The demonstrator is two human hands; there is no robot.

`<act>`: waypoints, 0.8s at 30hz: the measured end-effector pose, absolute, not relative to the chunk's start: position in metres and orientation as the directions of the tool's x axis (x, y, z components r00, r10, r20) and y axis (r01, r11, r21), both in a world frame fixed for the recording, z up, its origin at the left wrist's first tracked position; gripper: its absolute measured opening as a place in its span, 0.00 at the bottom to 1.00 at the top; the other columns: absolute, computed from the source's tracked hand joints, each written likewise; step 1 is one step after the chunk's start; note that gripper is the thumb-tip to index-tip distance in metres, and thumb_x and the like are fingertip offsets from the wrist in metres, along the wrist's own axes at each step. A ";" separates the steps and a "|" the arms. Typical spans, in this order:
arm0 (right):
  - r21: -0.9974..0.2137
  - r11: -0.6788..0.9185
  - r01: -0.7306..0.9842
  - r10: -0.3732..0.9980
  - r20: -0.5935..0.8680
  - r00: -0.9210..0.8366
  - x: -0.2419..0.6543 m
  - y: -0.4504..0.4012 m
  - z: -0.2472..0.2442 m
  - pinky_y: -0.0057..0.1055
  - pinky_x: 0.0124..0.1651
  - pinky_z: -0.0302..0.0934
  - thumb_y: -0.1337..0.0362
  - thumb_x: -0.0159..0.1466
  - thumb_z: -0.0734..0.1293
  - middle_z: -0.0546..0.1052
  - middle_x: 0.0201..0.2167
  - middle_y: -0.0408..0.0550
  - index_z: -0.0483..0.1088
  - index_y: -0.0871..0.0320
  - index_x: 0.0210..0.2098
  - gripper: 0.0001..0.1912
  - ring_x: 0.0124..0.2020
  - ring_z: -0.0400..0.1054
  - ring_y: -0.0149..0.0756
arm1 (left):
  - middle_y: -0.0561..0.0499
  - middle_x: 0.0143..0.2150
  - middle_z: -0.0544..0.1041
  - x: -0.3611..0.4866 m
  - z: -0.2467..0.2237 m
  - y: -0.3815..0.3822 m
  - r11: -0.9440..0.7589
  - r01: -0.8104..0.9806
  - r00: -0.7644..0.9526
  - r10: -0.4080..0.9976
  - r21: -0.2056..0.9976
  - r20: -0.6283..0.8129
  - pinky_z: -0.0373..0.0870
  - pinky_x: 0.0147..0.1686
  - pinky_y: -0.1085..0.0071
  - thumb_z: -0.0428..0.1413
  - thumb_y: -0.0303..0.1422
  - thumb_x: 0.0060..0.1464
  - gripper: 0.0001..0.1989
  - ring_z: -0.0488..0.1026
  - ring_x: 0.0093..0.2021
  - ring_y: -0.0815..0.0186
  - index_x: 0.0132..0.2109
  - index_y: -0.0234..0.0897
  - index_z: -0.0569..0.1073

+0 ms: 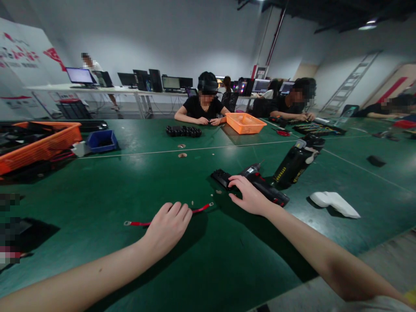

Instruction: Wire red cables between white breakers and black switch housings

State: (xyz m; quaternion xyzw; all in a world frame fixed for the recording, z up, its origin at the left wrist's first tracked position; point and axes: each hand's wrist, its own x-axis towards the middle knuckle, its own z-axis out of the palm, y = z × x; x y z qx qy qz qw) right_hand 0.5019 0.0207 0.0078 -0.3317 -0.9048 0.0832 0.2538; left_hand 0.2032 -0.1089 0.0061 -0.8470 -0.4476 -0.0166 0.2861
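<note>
My left hand (170, 223) is closed over the middle of a red cable (203, 208), whose two metal ring ends stick out on either side, just over the green table (136, 260). To the right, my right hand (247, 195) has its thumb and fingers apart, with the fingertips at the edge of a small black part (221, 177). Whether they grip it cannot be made out. Right behind that hand lies a black and red power screwdriver (268, 188), its bit pointing away from me.
A black bottle (295, 162) and crumpled white tissue (334, 203) are at the right. Orange basket (61, 141) and blue bin (102, 142) stand at the left. Across the table, a person's hands (209, 121) are near another orange basket (245, 124).
</note>
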 end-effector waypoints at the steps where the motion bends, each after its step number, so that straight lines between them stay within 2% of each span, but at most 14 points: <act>1: -0.324 0.765 0.557 0.644 0.411 -0.645 0.501 0.021 0.007 0.51 0.62 0.62 0.66 0.65 0.65 0.69 0.55 0.56 0.67 0.56 0.48 0.11 0.59 0.65 0.47 | 0.43 0.46 0.77 0.203 0.006 -0.109 -0.437 0.768 0.598 0.750 -0.469 0.281 0.64 0.38 0.62 0.51 0.23 0.61 0.13 0.72 0.44 0.57 0.49 0.32 0.76; 7: -0.305 0.740 0.599 0.670 0.416 -0.616 0.495 0.022 0.001 0.52 0.62 0.62 0.65 0.64 0.65 0.66 0.58 0.58 0.61 0.56 0.61 0.26 0.59 0.64 0.49 | 0.42 0.46 0.77 0.201 0.004 -0.108 -0.440 0.774 0.595 0.751 -0.455 0.286 0.63 0.37 0.62 0.52 0.25 0.61 0.15 0.72 0.43 0.57 0.54 0.31 0.75; 10: -0.262 0.746 0.612 0.661 0.405 -0.632 0.495 0.022 0.000 0.54 0.61 0.63 0.64 0.65 0.64 0.65 0.58 0.59 0.60 0.55 0.64 0.28 0.59 0.63 0.51 | 0.41 0.46 0.77 0.201 0.003 -0.108 -0.443 0.784 0.589 0.752 -0.434 0.297 0.63 0.37 0.62 0.53 0.25 0.61 0.14 0.72 0.43 0.57 0.52 0.32 0.76; 14: -0.247 0.755 0.608 0.648 0.422 -0.634 0.497 0.019 0.004 0.55 0.61 0.62 0.65 0.66 0.64 0.66 0.57 0.57 0.64 0.52 0.62 0.25 0.59 0.63 0.50 | 0.41 0.46 0.77 0.203 0.004 -0.107 -0.439 0.794 0.578 0.760 -0.420 0.298 0.62 0.36 0.63 0.52 0.25 0.62 0.13 0.71 0.43 0.57 0.50 0.32 0.76; 19: -0.284 0.734 0.617 0.672 0.432 -0.601 0.495 0.015 0.004 0.54 0.64 0.59 0.61 0.65 0.67 0.64 0.60 0.57 0.69 0.54 0.53 0.17 0.63 0.59 0.51 | 0.42 0.42 0.77 0.204 0.007 -0.106 -0.420 0.807 0.553 0.785 -0.415 0.280 0.61 0.35 0.63 0.52 0.26 0.62 0.10 0.71 0.42 0.57 0.46 0.32 0.77; 21: -0.303 0.715 0.630 0.694 0.418 -0.586 0.493 0.015 0.002 0.53 0.64 0.59 0.59 0.64 0.69 0.63 0.61 0.58 0.67 0.55 0.53 0.19 0.64 0.59 0.51 | 0.42 0.42 0.77 0.204 0.007 -0.106 -0.423 0.809 0.552 0.785 -0.409 0.282 0.61 0.35 0.63 0.52 0.26 0.61 0.10 0.71 0.41 0.57 0.45 0.32 0.77; 24: -0.293 0.703 0.648 0.706 0.400 -0.584 0.490 0.016 -0.002 0.53 0.63 0.61 0.58 0.63 0.69 0.67 0.59 0.58 0.63 0.55 0.58 0.26 0.61 0.63 0.51 | 0.42 0.41 0.76 0.204 0.007 -0.106 -0.427 0.813 0.553 0.780 -0.395 0.295 0.61 0.35 0.62 0.52 0.25 0.61 0.10 0.70 0.40 0.58 0.44 0.32 0.77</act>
